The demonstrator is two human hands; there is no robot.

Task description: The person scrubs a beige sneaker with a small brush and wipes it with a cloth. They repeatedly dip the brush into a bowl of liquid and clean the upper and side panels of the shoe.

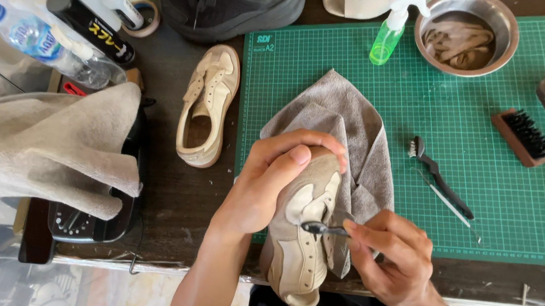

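So my left hand is wrapped around the toe of the beige shoe at the near table edge, steadying it, while my right hand pinches a small brush against its side over the grey towel.

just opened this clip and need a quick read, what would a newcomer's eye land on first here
At the bottom centre, the left hand grips a beige shoe while the right hand works a small dark brush on it. Under them lies a grey towel on a green cutting mat; its matching shoe sits to the left.
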